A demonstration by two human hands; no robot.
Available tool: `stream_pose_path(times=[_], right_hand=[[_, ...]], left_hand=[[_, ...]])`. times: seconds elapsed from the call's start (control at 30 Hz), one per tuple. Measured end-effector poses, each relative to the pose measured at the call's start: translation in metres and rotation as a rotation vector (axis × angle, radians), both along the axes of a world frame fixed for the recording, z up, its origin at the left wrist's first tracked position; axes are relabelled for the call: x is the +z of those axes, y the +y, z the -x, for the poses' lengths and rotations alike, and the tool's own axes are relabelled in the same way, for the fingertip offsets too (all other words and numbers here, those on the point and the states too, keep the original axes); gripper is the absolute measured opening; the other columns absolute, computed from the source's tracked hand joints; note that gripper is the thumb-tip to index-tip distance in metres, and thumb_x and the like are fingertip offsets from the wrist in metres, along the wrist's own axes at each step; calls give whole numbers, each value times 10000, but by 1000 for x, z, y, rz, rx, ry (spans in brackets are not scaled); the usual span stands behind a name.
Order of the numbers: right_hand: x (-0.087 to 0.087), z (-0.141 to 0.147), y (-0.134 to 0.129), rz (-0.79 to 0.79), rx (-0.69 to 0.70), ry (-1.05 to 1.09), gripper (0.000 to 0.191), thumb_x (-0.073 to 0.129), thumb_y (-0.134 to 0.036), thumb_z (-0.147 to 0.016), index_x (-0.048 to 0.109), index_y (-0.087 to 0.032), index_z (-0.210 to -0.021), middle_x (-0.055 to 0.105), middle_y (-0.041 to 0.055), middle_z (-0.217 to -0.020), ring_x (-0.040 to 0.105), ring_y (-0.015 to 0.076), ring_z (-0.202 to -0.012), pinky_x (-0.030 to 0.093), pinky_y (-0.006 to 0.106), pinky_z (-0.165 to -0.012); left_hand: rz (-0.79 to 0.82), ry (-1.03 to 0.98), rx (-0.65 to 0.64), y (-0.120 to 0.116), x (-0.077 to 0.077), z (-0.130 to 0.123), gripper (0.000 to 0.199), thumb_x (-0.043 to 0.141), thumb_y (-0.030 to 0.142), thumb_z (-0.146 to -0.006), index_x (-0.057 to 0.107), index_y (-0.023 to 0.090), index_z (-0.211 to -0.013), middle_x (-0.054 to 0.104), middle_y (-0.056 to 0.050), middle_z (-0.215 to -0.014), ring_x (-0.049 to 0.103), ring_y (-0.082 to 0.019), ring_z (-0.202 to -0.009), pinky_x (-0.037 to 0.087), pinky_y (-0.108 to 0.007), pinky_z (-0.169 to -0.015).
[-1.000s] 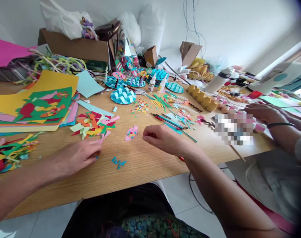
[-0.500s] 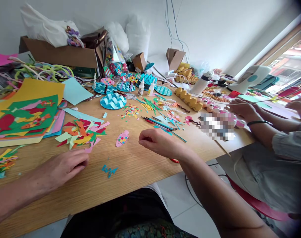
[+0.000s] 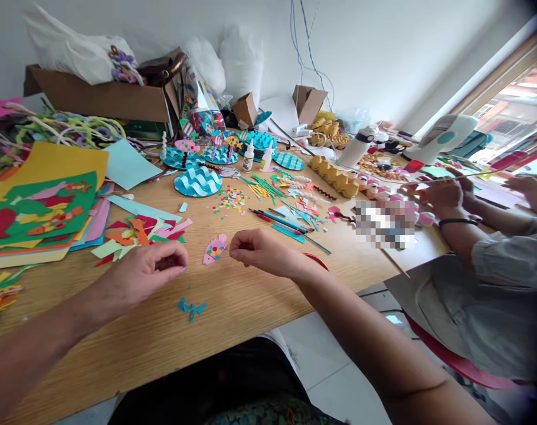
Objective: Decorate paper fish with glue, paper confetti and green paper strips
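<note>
A pink paper fish with coloured dots lies flat on the table between my hands. My right hand is just right of its tail, fingers curled together in a pinch; whatever they may hold is hidden. On the other side, my left hand hovers with thumb and fingers bent towards each other. Its fingertips are close together, and I cannot make out anything between them. Small blue paper scraps lie below, near my left hand. Behind that hand is a heap of cut paper strips. Red-handled scissors show partly behind my right forearm.
Stacked coloured sheets lie at the left. Paper dots, pens, glue bottles and a wavy blue disc stand or lie further back. At the right, another person's hands work over the table.
My left hand has lifted from beside the paper strips and moved right, towards the fish. My right hand has shifted left, closer to the fish's tail, uncovering more of the scissors.
</note>
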State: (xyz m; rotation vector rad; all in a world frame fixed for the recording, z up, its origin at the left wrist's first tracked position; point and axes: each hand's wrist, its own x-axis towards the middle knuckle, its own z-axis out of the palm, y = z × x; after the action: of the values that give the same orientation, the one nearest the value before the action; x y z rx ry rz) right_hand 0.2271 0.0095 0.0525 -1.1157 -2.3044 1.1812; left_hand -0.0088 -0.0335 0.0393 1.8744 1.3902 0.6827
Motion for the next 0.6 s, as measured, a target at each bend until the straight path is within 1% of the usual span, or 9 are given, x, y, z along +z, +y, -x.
stream_pose_path(times=[0.03,0.1,0.17,0.27,0.37,0.5,0.6], right_hand=[[-2,4,1,35,-5,23,84,494,-188,-780,547,-148,-729,502,-45,-607,469,49,-532,338,176,-503],[-4,11,1,90,-21,49,69,498,-177,-777,553,-146,-752,517,-40,-629,487,49,-534,351,176,-505],[-5,17,2,99,-46,47,70,505,-169,-775,570,-144,-780,541,-33,-653,493,48,-542,353,179,-513],[-6,23,4,42,-65,33,82,523,-172,-771,596,-146,-797,568,-26,-666,492,51,-563,345,183,-530],[-7,26,7,-19,-89,44,68,547,-185,-765,601,-144,-775,574,-23,-671,487,55,-584,340,185,-544],[-7,29,10,-52,-121,43,40,558,-158,-756,592,-137,-748,558,-30,-642,470,52,-571,330,182,-541],[-9,30,14,-80,-112,50,41,546,-131,-750,585,-135,-737,551,-37,-625,461,46,-553,327,177,-540]], left_hand=[[39,-66,-31,5,0,-5,118,562,326,-690,569,208,-700,574,26,-666,558,-138,-636,446,-232,-588],[62,-183,-15,13,0,-16,127,574,319,-677,564,209,-740,588,10,-734,574,-147,-707,468,-262,-672],[67,-255,15,19,2,-26,137,587,313,-664,561,206,-746,593,2,-772,580,-147,-731,471,-282,-713],[109,-312,59,24,5,-37,154,600,306,-641,551,198,-740,592,6,-740,582,-146,-703,479,-290,-689],[159,-351,96,27,5,-42,202,626,313,-616,540,194,-754,594,14,-705,584,-147,-693,481,-288,-664],[161,-363,118,32,2,-43,250,635,312,-618,530,191,-810,605,18,-715,588,-148,-704,474,-289,-654],[145,-350,109,35,2,-45,237,626,282,-625,522,190,-817,604,26,-700,585,-138,-681,469,-280,-642]])
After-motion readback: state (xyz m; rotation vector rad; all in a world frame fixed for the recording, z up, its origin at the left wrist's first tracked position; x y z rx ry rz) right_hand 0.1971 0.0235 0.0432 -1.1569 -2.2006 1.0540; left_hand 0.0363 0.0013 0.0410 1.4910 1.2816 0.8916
